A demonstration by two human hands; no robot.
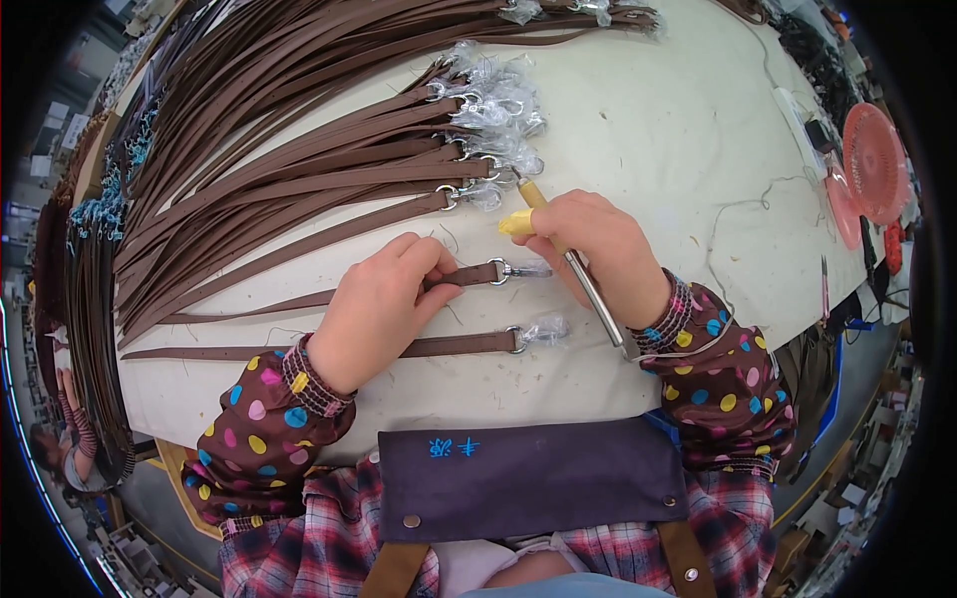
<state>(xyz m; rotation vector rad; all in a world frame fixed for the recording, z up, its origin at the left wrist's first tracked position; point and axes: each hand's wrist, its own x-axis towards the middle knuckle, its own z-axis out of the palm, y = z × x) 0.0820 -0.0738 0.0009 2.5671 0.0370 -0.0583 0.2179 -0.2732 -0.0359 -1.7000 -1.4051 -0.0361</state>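
Observation:
My left hand (374,304) pinches a brown strap (477,274) between thumb and fingers, close to its metal ring. A clip in clear plastic wrap (533,269) hangs from that ring. My right hand (603,239) is closed around a corded, soldering-iron-like tool (590,287) with a yellowish handle and a metal shaft. The tool's thin tip points away from me, toward the wrapped clips of other straps and apart from the held strap. Yellow wrapping (516,223) covers one right fingertip. Nearer to me lies another brown strap (464,344), its clip wrapped too.
A large fan of brown straps (289,189) covers the table's left and far side. Dark cords with blue ends (100,214) hang at the left edge. At the right are a pink basket (875,164) and a white power strip (797,120). A thin cable (710,249) crosses the pale tabletop.

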